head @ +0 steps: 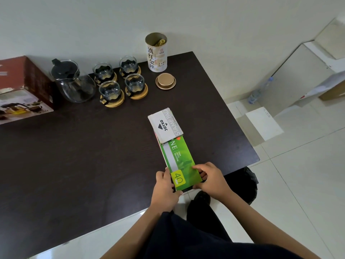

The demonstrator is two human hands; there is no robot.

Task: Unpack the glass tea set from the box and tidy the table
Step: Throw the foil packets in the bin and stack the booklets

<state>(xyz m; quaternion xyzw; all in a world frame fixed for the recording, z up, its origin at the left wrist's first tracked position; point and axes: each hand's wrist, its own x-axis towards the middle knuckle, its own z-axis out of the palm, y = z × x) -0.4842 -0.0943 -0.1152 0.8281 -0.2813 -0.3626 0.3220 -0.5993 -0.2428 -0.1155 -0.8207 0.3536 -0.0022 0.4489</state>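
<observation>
Glass tea set (104,81) stood unpacked, far beyond our grips; fragile, best lifted by its handles. Our left grip (166,186) and right grip (211,181) clasped the light, stiff green box (182,161).

Tea set box (22,90) sits at far left of my dark table (84,156), red-brown with teapot photo on its near face. Glass teapot (73,85) just right of it, upright, black lid on, empty. 4 glass cups (119,82) in black holders right of teapot, set 2 by 2, each upright on round wooden coaster (139,94), close together, empty
</observation>
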